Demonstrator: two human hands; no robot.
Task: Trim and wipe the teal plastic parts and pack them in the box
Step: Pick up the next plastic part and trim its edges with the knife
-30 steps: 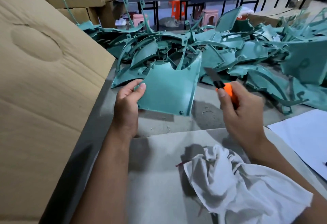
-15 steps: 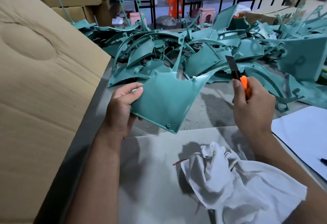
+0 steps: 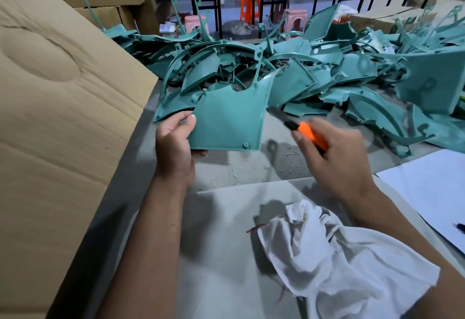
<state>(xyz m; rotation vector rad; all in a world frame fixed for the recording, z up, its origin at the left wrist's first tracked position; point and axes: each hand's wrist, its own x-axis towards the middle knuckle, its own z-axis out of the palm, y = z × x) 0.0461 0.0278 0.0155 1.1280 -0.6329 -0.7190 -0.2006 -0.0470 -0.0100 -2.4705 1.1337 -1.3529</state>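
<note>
Head view: left hand [image 3: 175, 146] grips flat glossy teal panel [image 3: 227, 119].

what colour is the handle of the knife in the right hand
Bright orange, on the utility knife that the right hand grips; only the head view shows it.

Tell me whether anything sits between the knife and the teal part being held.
Nothing visible does. The left hand holds the teal part up by its left edge; the knife in the right hand points at its right edge across open air.
</note>
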